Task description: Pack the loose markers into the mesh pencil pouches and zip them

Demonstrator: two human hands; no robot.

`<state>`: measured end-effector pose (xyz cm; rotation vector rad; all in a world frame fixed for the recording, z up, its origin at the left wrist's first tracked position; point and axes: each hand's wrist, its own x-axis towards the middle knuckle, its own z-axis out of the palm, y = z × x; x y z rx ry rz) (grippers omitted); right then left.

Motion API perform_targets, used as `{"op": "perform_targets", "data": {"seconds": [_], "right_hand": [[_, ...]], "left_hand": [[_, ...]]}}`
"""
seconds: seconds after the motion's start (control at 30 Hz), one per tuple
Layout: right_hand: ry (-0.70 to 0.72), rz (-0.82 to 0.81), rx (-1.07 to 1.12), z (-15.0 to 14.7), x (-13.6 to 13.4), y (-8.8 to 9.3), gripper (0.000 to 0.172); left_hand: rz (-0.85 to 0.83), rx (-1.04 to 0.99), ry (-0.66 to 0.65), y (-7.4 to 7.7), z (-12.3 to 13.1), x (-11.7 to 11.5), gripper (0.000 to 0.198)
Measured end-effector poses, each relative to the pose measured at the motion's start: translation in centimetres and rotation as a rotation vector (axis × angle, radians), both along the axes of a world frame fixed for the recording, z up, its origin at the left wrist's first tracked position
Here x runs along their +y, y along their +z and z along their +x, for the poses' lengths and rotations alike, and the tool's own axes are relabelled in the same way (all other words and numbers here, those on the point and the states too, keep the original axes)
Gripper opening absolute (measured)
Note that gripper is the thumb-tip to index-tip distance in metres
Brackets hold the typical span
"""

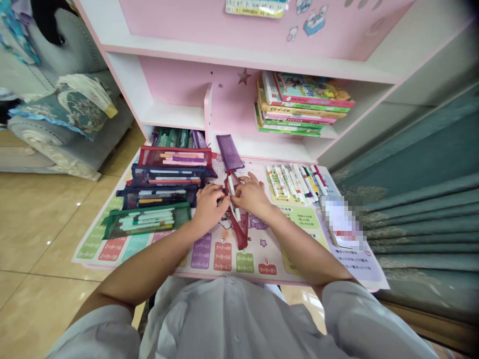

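A dark red mesh pencil pouch lies unzipped on the desk in front of me, its long opening spread apart. White markers are in the opening, lying lengthwise along it. My left hand is closed at the pouch's left edge, its thumb beside the markers. From the right, my right hand reaches over the opening with bent fingers, thumb and fingertips against a white marker. Part of the pouch and markers is hidden under both hands. Just beyond them lies a flat purple pouch.
Filled mesh pouches, red, navy and green, lie at left. Loose markers are lined up at right, near a blurred phone-like object. Stacked books stand on the pink-and-white shelf behind.
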<state>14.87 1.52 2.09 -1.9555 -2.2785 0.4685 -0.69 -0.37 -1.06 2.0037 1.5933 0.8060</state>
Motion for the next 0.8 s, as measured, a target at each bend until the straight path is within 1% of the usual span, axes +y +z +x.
{"op": "perform_targets", "data": {"seconds": [0.17,0.27,0.33,0.53,0.7,0.8], "right_hand": [[0.017,-0.069,-0.106,-0.4,-0.2,0.2,0.029],[0.045,-0.091,-0.111,-0.5,-0.1,0.0,0.032],[0.043,-0.085,-0.104,-0.4,0.0,-0.1,0.031],[-0.005,-0.012,-0.042,-0.2,-0.2,0.1,0.017],[-0.038,0.085,0.07,0.6,-0.1,0.3,0.008],[-0.103,0.167,0.121,1.7,0.6,0.3,0.008]], "left_hand": [[-0.002,0.002,0.001,0.0,0.0,0.0,0.023],[0.001,0.002,0.0,0.0,0.0,0.1,0.023],[0.004,0.0,-0.004,-0.1,0.0,0.1,0.023],[-0.004,-0.01,-0.008,0.0,0.0,0.1,0.023],[-0.011,-0.022,-0.002,0.3,0.0,0.0,0.023],[-0.023,-0.027,-0.008,0.3,0.0,0.0,0.024]]}}
